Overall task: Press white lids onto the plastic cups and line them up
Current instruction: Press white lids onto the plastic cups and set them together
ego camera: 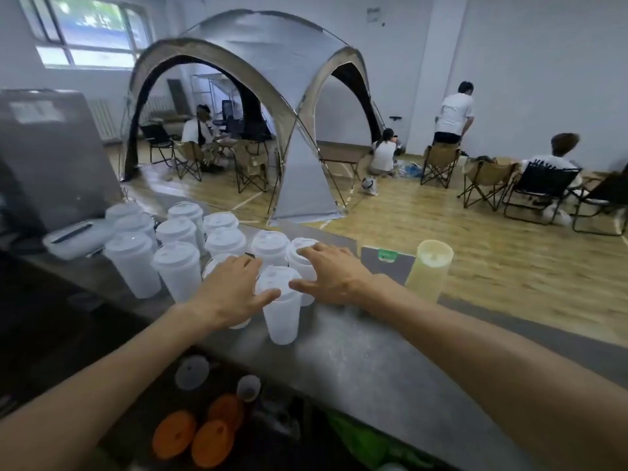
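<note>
Several translucent plastic cups with white lids (176, 260) stand in rows on the grey counter (356, 362). The nearest lidded cup (281, 317) stands between my two hands. My left hand (234, 287) lies flat on the lid of a cup to its left, thumb touching the near cup's rim. My right hand (331, 273) rests with spread fingers on the lid of another cup (299, 253) behind it, thumb reaching toward the near cup.
A yellowish lidded cup (430, 270) stands alone at the right by a grey board with a green label (387, 254). A grey machine (51, 154) sits at the far left. Orange lids (204, 433) lie on a lower shelf. Behind are a tent, folding chairs and people.
</note>
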Demonstrator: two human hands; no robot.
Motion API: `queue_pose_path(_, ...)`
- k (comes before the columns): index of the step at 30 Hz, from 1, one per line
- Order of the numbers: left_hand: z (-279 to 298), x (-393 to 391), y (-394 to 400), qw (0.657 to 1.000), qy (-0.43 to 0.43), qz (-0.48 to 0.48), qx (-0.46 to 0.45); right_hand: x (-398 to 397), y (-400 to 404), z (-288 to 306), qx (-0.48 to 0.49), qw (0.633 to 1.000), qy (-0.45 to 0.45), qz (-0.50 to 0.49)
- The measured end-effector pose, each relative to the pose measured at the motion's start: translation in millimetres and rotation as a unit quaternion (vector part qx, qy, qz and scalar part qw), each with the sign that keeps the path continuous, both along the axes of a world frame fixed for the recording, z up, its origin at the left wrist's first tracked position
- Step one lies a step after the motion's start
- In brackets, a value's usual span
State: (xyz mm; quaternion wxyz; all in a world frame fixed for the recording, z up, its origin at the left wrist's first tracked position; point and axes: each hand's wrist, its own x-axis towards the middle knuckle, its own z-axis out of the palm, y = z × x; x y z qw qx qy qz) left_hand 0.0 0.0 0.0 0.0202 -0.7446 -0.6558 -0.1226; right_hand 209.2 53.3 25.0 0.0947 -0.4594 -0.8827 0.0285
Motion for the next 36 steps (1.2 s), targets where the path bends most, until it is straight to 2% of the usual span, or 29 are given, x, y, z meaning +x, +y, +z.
queue_pose_path(5,-22.8,1.7,-8.3,0.997,-0.072,-0.006,-0.017,-16.5,-6.3,-17.2,-0.027,1.000,-0.016,0.001)
queue_pose_path(9,-26.6,4.6,-10.3,0.993,-0.114,-0.009,-0.020,-21.0,-7.0,-22.7,-0.056,0.998,0.019,0.002)
queue_pose_path(18,-18.1,29.3,-10.3,0.988,-0.135,-0.073,-0.025,12.2,-17.4,-21.4,-0.068,0.994,0.079,-0.018)
queue_pose_path(25,-9.4,133.4,9.2,0.965,-0.154,-0.208,-0.051,126.8,-44.8,-19.5,-0.075,0.980,0.117,-0.142)
queue_pose_path(31,-14.1,245.9,17.4,0.923,-0.160,-0.339,-0.081,230.7,-87.0,-19.8,-0.063,0.948,0.155,-0.271)
queue_pose_path(36,-24.4,307.5,20.2,0.894,-0.161,-0.406,-0.103,275.7,-114.4,-25.5,-0.029,0.919,0.164,-0.357)
